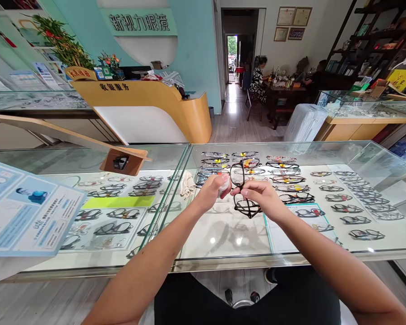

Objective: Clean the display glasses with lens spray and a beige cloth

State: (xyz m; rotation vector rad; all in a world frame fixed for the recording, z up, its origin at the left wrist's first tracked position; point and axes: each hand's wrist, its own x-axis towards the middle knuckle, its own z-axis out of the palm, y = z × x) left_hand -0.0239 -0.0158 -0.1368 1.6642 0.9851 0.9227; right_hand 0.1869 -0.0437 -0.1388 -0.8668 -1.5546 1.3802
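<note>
Over the glass counter, my right hand [263, 197] pinches a pair of black-framed eyeglasses [246, 208] near the bridge. The frame is turned on end, one lens above the fingers and one below, with the temples folded across the lower lens. Close beside it on the left, my left hand [214, 190] is closed around a small whitish thing [225, 187]. Its kind is mostly hidden by the fingers. Left of that hand, a crumpled beige cloth [187, 185] lies on the glass.
Rows of eyeglasses [345, 208] lie inside the glass display case [223, 258]. On the left stand a blue-and-white printed leaflet [27, 207] and a wooden-framed object [125, 161]. A wrapped suitcase [306, 124] stands beyond the counter. Two people sit at a far table [284, 92].
</note>
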